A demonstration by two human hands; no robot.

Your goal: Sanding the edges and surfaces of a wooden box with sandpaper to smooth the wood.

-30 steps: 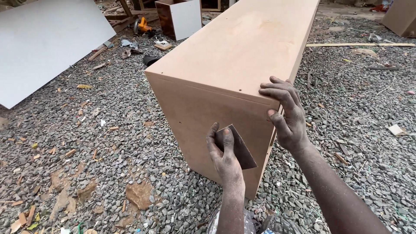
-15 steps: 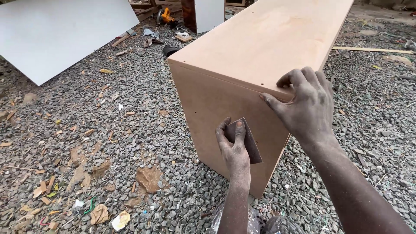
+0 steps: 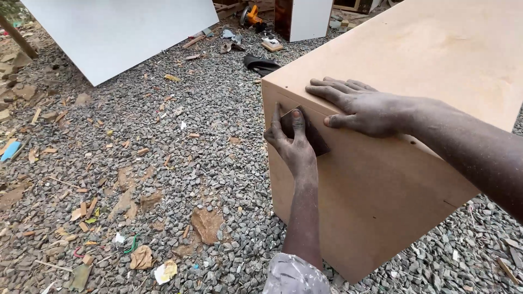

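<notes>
One wooden cabinet (image 3: 414, 71) stands on gravel (image 3: 163, 163). The left hand (image 3: 291, 142) presses one dark sanding sheet (image 3: 311, 136) flat against its front, fingers pressed together. The right hand (image 3: 362, 106) lies on top, fingers slightly spread. Two white boards lean behind.

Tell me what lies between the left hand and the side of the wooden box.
A dark sandpaper sheet, pressed by the left hand against the wooden box; the head view shows it.

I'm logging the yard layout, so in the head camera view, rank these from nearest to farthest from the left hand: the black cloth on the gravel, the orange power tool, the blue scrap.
From the left hand:
1. Black cloth, just above it beside the box corner.
2. Orange power tool, farther up near the top edge.
3. Blue scrap, far off at the left edge.
</notes>
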